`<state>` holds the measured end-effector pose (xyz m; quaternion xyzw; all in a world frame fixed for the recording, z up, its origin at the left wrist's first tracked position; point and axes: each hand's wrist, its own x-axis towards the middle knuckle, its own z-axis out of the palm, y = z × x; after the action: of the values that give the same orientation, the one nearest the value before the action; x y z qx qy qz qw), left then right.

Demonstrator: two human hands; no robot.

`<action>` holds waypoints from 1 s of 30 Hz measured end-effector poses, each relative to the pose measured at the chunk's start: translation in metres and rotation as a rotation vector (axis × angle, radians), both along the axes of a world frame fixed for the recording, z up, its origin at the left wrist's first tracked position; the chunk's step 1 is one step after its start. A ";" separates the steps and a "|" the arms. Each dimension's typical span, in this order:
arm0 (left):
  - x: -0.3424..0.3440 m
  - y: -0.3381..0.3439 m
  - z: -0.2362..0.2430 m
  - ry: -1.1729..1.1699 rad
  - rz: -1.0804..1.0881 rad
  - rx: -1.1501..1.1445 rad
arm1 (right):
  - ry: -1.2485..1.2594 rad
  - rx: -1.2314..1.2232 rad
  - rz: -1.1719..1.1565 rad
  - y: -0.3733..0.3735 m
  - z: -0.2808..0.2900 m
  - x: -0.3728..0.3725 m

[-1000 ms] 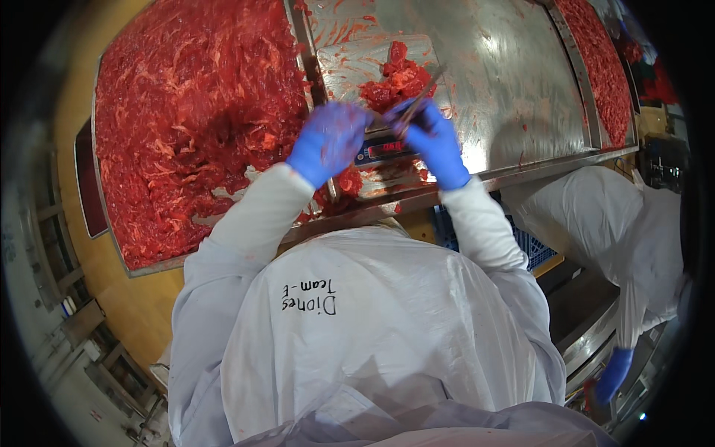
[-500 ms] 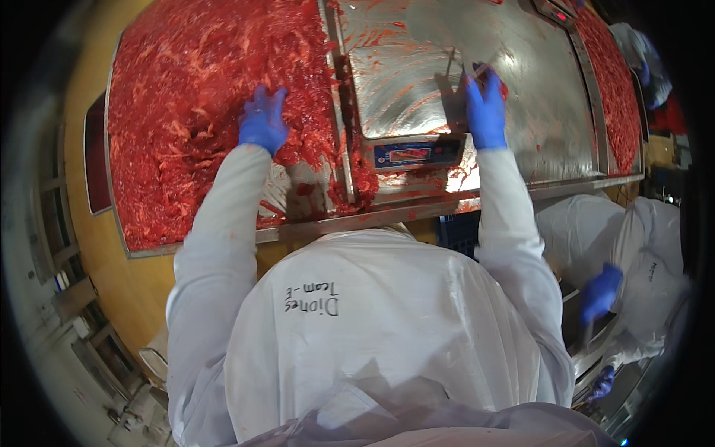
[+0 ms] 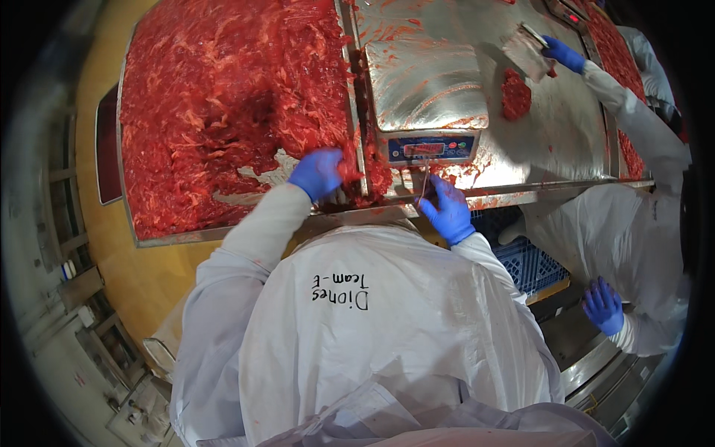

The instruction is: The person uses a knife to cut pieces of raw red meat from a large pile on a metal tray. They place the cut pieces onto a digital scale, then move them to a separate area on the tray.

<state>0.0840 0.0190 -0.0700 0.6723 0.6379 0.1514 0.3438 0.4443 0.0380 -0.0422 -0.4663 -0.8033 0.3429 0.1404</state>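
- My left grip (image 3: 316,173) is curled at the edge of the meat heap (image 3: 216,112), with a red scrap (image 3: 347,170) at its fingertips; blur leaves me unable to tell whether I am really holding it.
- If that scrap is only loosely pinched, wet glove against wet meat could let it slip off just right of this grip, onto the steel divider (image 3: 352,104).
- My right grip (image 3: 447,208) is clasped round a thin metal tool (image 3: 426,181) pointing away from me. A slick handle could twist, and if the tool is sharp, bringing my left grip across could nick that glove.
- The scale (image 3: 428,89) sits just ahead of my right grip; a careless knock from tool or knuckles could upset its reading or press a button.
- Beyond my right grip, a co-worker's hand (image 3: 564,54) works above a meat portion (image 3: 515,95) on the desk (image 3: 551,149); reaching that way could make us collide.
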 end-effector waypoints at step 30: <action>0.058 0.116 0.101 0.063 0.107 0.421 | 0.383 -0.518 -0.088 0.058 0.091 -0.036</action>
<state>0.1419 0.1346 0.0312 0.6987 0.6375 0.2782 0.1673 0.4080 0.0960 0.0485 -0.4476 -0.6275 0.6110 0.1806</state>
